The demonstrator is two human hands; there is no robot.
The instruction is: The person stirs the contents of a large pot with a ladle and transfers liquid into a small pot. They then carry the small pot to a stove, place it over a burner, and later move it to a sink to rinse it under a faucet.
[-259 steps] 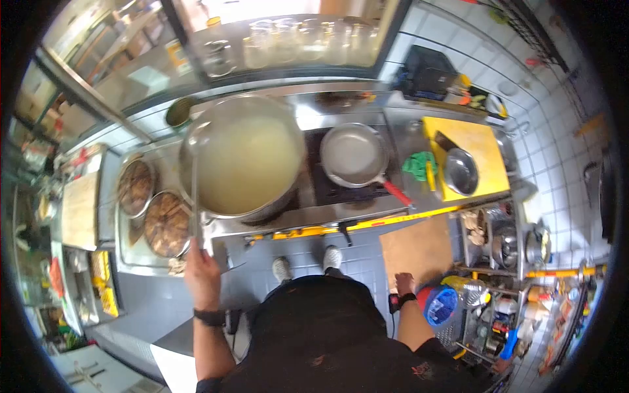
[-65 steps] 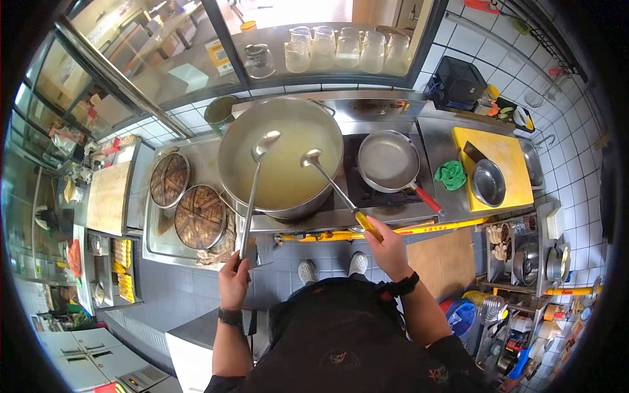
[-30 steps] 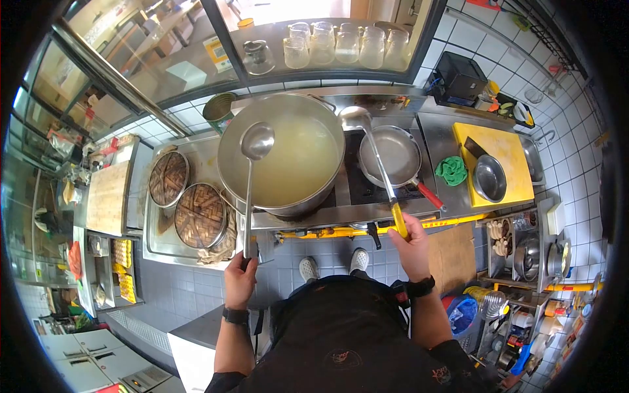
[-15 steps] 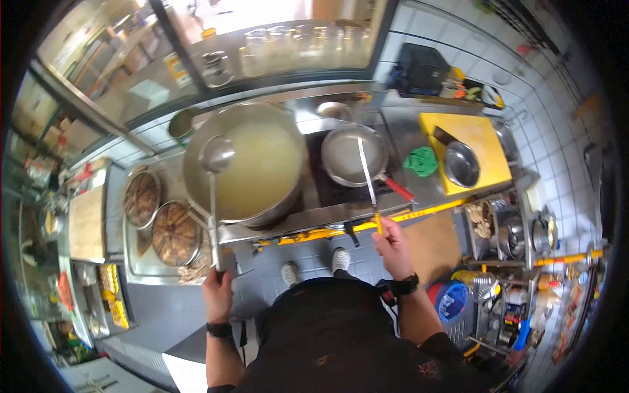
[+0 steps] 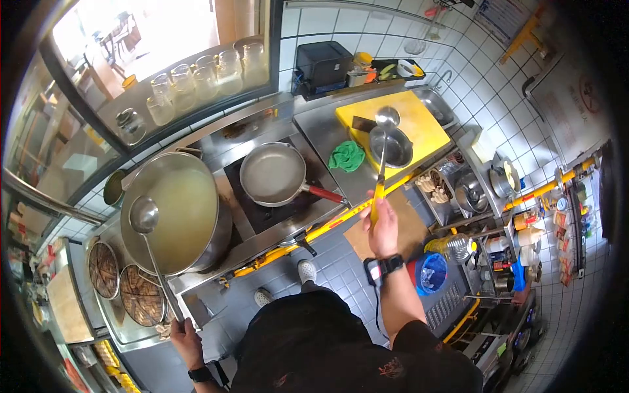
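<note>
**Two ladles in hand along the stove line**

The right hand [image 5: 382,226] is clenched around the yellow grip of a slim ladle [image 5: 381,170], fingers wrapped at the grip's lower end. The shaft runs straight away from those fingers. Its cup hangs over the far rim of a steel mixing bowl [image 5: 393,149], which sits on a yellow cutting board [image 5: 426,128] well beyond the fingertips. Whether the cup touches the bowl cannot be told. A black wristwatch [image 5: 386,265] sits just behind the hand.

Out from the right fingers and to their left, a green cloth [image 5: 346,156] lies crumpled on the steel counter, just beside the board. Further left, an empty frying pan [image 5: 274,173] rests on the burner. Its red handle points back toward the right fingers but stays well apart from them.

The left hand [image 5: 182,333] is low at the edge of view, fingers gripping the end of a long steel ladle [image 5: 162,274]. That shaft rises away from the fingers to a cup held over the near side of a large stockpot [image 5: 224,226] filled with pale broth. The view does not show whether the cup meets the liquid.

Just left of the shaft, near the left fingers, sit a bamboo steamer [image 5: 139,296] and a second steamer [image 5: 103,268], side by side. Glass jars [image 5: 196,78] line a sill far beyond both hands.
</note>
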